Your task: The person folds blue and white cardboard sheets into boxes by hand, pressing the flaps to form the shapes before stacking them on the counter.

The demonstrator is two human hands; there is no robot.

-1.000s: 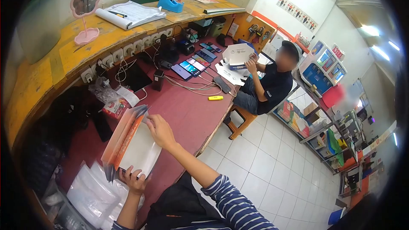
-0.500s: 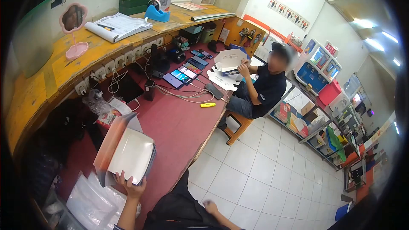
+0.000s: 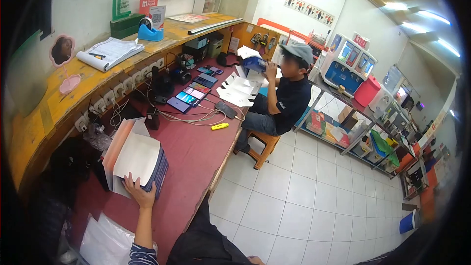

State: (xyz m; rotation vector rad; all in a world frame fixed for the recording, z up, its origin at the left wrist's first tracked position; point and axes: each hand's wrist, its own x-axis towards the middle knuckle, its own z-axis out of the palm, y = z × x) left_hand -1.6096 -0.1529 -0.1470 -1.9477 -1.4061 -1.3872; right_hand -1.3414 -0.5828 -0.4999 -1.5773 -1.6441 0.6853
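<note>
A stack of open boxes (image 3: 139, 158), white inside with dark blue sides and a raised orange-edged lid, sits on the red desk (image 3: 196, 154). My left hand (image 3: 140, 191) lies on the near edge of the stack, its fingers spread over the rim. Only a small part of my right hand (image 3: 255, 260) shows at the bottom edge, beside my dark clothing; its fingers are hidden. Clear plastic bags (image 3: 105, 240) lie just below the boxes. Several phones, one of them lit (image 3: 185, 98), rest farther along the desk near a yellow marker (image 3: 220, 126).
A seated person (image 3: 293, 93) in a cap holds up a blue box (image 3: 254, 64) over white cardboard pieces (image 3: 239, 90). An orange stool (image 3: 265, 149) stands on the tiled floor. Sockets and cables line the desk's back. The yellow shelf (image 3: 171, 32) holds a notebook (image 3: 110, 53) and tape dispenser (image 3: 150, 32).
The view has shifted. My left hand still rests on the boxes, while my right hand has dropped mostly out of view. The other person has raised and tilted the blue box.
</note>
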